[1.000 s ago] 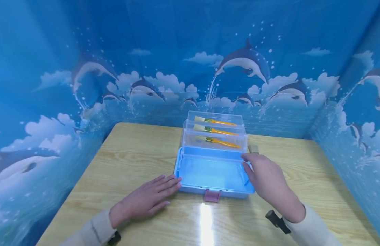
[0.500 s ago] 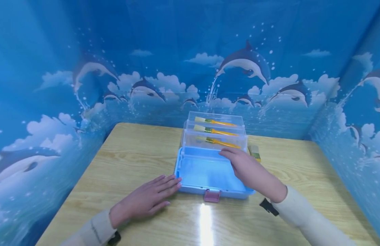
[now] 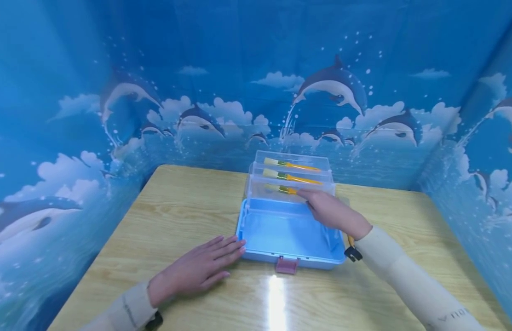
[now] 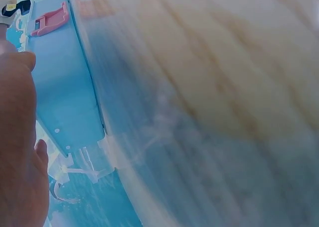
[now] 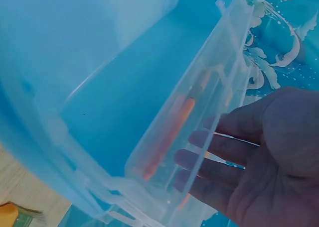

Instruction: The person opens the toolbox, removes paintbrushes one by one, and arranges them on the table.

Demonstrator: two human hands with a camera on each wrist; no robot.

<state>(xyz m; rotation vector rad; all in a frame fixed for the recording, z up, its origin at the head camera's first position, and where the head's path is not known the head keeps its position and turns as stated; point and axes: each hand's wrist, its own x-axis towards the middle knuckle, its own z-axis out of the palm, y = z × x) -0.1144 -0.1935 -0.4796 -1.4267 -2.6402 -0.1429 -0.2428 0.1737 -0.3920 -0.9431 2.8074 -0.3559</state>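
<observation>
Blue box (image 3: 260,255): it is set on the surface with its inside bared and its pink latch (image 3: 286,265) turned to the near side, presumably so that it can be reached from the front.
Clear trays (image 3: 255,190): three are stepped up at the far side, apparently so that no brush is covered by another; one brush (image 3: 292,177) is seen in each, bristles left, handle right.
Left grip (image 3: 199,264): it is held wide and flat, nothing clasped, fingertips laid at the box's near left corner (perhaps to steady it).
Right grip (image 3: 330,207): it is reached over the box to the nearest tray, fingers loosely extended behind a clear wall; no brush is seen pinched, and whether the one there is touched cannot be told.
Loose brush (image 5: 9,215): it is left on the surface just right of the box, partly hidden by the right sleeve (image 3: 400,262).
Surface (image 3: 189,202): pale wood grain is shown, with a bright glare on the near side.
Room: the surface is bordered left, right and far by blue hangings (image 3: 222,46), printed with dolphins and clouds.
</observation>
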